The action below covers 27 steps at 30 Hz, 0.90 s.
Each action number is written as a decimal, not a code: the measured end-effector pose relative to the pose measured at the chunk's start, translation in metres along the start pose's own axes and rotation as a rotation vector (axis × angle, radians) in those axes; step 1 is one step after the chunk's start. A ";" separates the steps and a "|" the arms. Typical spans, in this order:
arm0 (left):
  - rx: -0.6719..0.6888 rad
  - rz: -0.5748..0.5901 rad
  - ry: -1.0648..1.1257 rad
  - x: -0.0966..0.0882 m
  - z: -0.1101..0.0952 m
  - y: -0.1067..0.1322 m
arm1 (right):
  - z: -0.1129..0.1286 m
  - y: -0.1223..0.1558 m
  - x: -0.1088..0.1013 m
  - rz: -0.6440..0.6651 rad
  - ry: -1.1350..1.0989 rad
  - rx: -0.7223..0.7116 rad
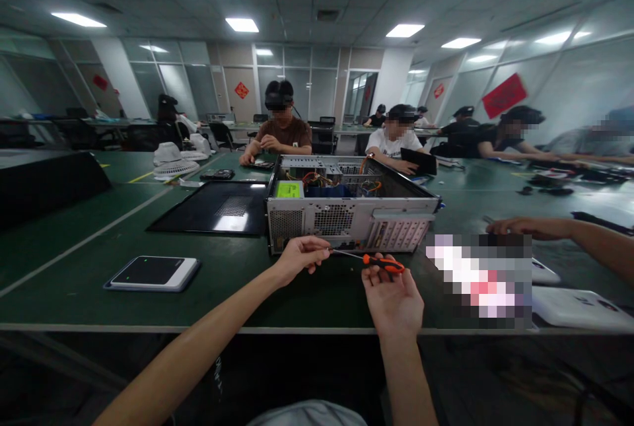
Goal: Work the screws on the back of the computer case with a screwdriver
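Note:
A screwdriver (384,263) with an orange and black handle lies across the fingers of my right hand (393,300), which is turned palm up and grips the handle. Its thin shaft points left, to my left hand (302,259). There the thumb and fingers are pinched together at the screwdriver's tip; whatever small thing they hold is too small to make out. Just beyond both hands lies an open computer case (347,214) on its side, rear panel facing me. Inside it show cables and a power supply with a green label (289,189).
A black side panel (212,208) lies flat left of the case. A white device (153,273) sits at front left, white fans (173,165) behind. At right, another person's hand (515,226) rests near a blurred-out patch and white devices (579,307). More people sit across the table.

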<state>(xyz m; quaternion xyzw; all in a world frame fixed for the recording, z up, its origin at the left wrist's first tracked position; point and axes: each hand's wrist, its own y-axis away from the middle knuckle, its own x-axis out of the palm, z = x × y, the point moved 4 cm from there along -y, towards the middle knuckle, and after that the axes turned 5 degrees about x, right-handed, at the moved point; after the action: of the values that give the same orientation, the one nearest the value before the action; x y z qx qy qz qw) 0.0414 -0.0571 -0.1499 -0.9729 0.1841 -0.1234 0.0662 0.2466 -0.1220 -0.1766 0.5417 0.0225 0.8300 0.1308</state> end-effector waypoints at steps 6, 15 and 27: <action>-0.011 -0.019 -0.016 0.002 -0.005 0.003 | 0.000 -0.003 -0.003 0.038 0.015 -0.011; 0.023 -0.005 -0.093 0.000 -0.003 0.002 | 0.002 0.000 0.000 0.021 0.017 -0.021; 0.164 0.029 -0.284 0.000 -0.008 0.005 | 0.003 0.000 0.006 0.017 0.053 -0.043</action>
<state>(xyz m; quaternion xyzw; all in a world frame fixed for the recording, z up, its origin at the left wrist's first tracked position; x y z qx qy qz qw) 0.0376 -0.0620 -0.1428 -0.9692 0.1762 0.0020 0.1723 0.2472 -0.1213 -0.1701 0.5166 0.0037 0.8455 0.1348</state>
